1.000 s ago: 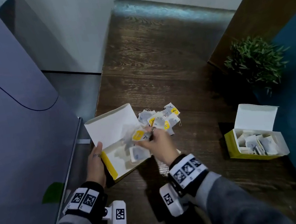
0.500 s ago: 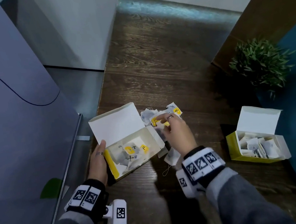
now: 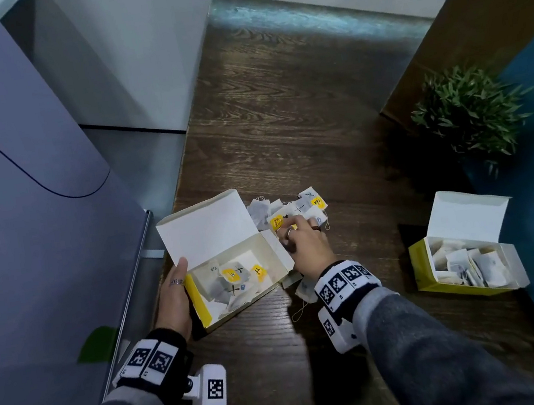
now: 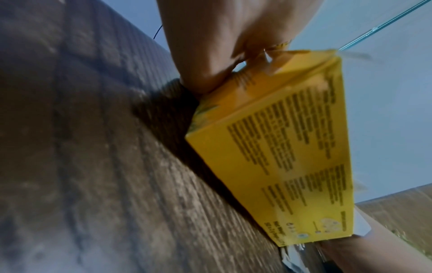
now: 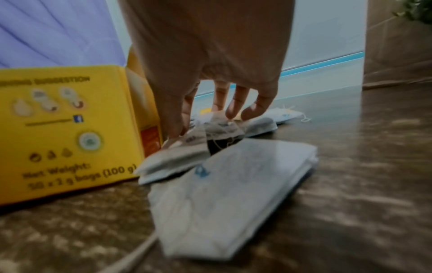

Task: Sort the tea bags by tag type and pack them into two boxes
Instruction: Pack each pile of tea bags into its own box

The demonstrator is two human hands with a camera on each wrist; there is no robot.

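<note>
fingers (image 5: 233,109) of my right hand (image 3: 307,248) hang loosely spread, tips just touching the loose tea bags (image 3: 294,208) directly beneath and ahead, while my left hand (image 3: 172,299) grips the near box (image 3: 201,302).

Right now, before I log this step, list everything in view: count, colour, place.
left box: one, yellow with white lid open, near table edge; holds tea bags, some with yellow tags
right box: one, yellow-green, lid open, far right; filled with white tea bags
loose tea bags: a small pile, count unclear, white with some yellow tags, just beyond the left box
tea bags by the wrist: at least two, white, flat beside the left box
plant: one, green, right rear
table: one, dark wood
left hand: grips the left box's end
right hand: fingers reaching into the loose pile
</note>
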